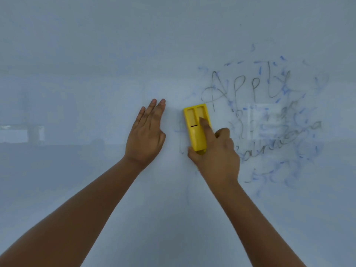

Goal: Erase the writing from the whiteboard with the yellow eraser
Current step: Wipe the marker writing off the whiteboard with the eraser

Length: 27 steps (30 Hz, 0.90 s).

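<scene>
The whiteboard [96, 54] fills the whole view. Faded grey writing [250, 85] and blue smears sit on its right half, with more faint words lower down. My right hand [217, 153] grips the yellow eraser [196, 128] flat against the board, index finger stretched along its back. The eraser stands upright just left of the writing. My left hand [147, 132] rests flat on the board to the eraser's left, fingers together and pointing up, holding nothing.
Pale reflections of a room show across the board's middle band [23, 133]. A bright rectangular reflection [267, 120] lies over the writing. Faint grey streaks [182, 143] remain left of the eraser.
</scene>
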Each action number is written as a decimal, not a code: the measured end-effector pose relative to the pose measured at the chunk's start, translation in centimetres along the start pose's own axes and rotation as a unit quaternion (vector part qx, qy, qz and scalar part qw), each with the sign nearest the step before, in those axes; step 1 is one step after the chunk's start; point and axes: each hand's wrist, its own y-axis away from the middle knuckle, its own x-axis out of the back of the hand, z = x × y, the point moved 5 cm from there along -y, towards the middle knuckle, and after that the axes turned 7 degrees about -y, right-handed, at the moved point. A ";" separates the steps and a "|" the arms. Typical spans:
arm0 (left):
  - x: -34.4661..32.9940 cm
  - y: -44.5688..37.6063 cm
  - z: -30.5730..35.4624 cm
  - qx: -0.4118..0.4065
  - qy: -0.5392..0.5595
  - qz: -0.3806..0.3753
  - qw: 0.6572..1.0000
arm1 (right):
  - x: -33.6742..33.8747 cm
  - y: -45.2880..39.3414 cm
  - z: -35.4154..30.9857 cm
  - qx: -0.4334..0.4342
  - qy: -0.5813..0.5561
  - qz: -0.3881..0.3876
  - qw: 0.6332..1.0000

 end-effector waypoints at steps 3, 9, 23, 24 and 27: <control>0.4 0.1 -0.1 0.028 0.067 0.009 0.997 | -1.2 3.4 -0.2 0.035 0.027 -0.049 0.998; 0.6 0.2 0.0 0.021 0.095 -0.001 0.995 | 1.4 0.6 2.6 -0.012 0.022 -0.006 1.000; 0.7 0.1 -0.2 0.018 0.113 0.017 0.993 | -0.2 3.3 2.8 0.001 0.038 -0.043 0.998; 0.7 0.1 -0.1 0.020 0.106 0.018 0.994 | 0.1 2.4 2.8 -0.010 0.036 -0.021 0.999; 0.5 0.0 0.0 0.040 0.083 0.020 0.996 | -0.7 2.0 0.4 -0.010 0.029 -0.004 1.000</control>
